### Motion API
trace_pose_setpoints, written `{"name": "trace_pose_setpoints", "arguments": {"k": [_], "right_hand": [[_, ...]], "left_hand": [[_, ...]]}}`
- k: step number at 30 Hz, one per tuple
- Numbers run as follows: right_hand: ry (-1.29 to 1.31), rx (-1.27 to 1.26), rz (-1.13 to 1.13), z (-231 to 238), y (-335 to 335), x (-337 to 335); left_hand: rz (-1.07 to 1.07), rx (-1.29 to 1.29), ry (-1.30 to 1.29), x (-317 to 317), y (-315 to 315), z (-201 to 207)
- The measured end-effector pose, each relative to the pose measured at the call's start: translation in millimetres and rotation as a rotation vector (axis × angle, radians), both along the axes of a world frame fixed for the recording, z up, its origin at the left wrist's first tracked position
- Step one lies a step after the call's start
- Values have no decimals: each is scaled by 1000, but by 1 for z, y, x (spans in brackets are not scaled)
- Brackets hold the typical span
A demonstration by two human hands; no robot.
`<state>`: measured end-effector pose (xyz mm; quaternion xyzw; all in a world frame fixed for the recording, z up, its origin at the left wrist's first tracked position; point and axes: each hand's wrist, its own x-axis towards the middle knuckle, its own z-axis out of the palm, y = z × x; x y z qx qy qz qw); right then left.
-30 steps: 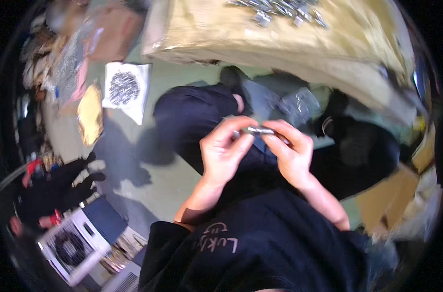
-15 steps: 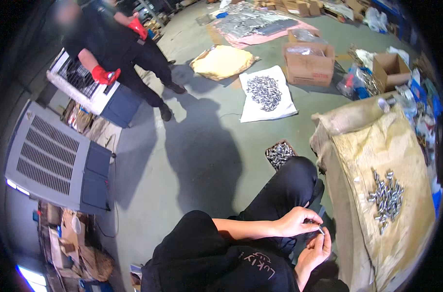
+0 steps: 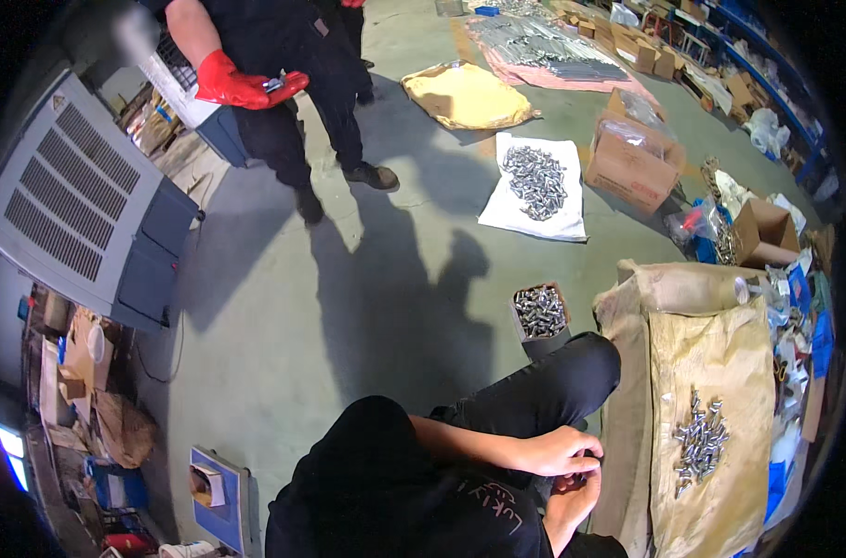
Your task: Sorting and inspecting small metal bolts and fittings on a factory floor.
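My left hand and my right hand meet over my lap at the lower right, fingers bent and pinched together. Half a second ago a small shiny metal part showed between their fingertips; the fingers now hide it. Right of my hands, similar silvery metal parts lie in a loose pile on a yellowish sheet over a padded, cloth-covered surface. Beyond my knee stands a small open box full of metal parts.
A white sheet bears more metal parts on the floor. A cardboard box stands beside it. A co-worker's red-gloved hand holds small metal pieces at upper left. A grey louvred machine is at left, a blue-edged platform at lower left.
My view has turned and shifted. The co-worker appears nearer, the gloved hand held out with small pieces. My hands have drawn closer together, hiding the part between them.
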<state>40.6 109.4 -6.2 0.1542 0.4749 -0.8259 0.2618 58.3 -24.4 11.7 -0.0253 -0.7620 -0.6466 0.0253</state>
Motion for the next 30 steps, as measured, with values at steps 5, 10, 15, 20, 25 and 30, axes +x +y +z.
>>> {"name": "trace_pose_setpoints", "arguments": {"k": [5, 10, 15, 20, 25, 30], "right_hand": [[91, 54, 20, 15, -15, 2], [19, -168, 188, 21, -26, -5], [107, -133, 259, 27, -45, 9], [390, 314, 310, 33, -54, 21], [474, 259, 374, 28, -66, 29], [817, 567, 709, 41, -79, 22]], "left_hand": [[34, 325, -133, 15, -11, -13], [250, 267, -25, 25, -22, -3], [257, 326, 42, 30, -34, 12], [325, 187, 167, 34, -35, -1], [174, 90, 52, 43, -49, 3], [238, 252, -21, 44, -66, -16]]}}
